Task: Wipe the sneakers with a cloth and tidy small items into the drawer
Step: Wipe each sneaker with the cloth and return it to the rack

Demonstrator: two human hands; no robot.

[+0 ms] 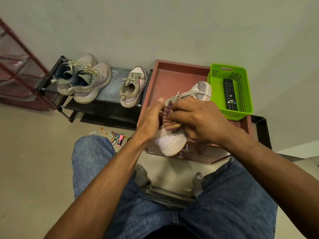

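The white canvas sneaker with the grey toe (174,142) lay on top of the reddish-brown wooden drawer cabinet (172,75), and its long axis ran diagonally — the heel hung over the front edge toward the person, the toe pointed away and to the right, almost touching the bright green plastic basket (214,78). The right hand (198,118) was directly over the middle of the shoe, its fingers curled around a striped purple and yellow cloth (170,118) and pressing it against the upper near the laces. The left hand (151,118) stood just beside the shoe on its left side, fingers straight and the thumb up; it seemed to steady the sneaker, but I could not tell if the palm really touched it, because the cloth and the shoe hid this side. In my judgement the next wipe should follow the shoe's length, toward the heel or toward the toe, and the right hand was the nearer one for this. The small items — a scatter of batteries and coloured markers (115,136) — lay on the floor to the left of the cabinet, nearer to the left arm and well apart from the shoe. Three other worn sneakers (86,80) waited on the low black shoe rack (107,107) further left. A black remote control (230,94) lay inside the basket.
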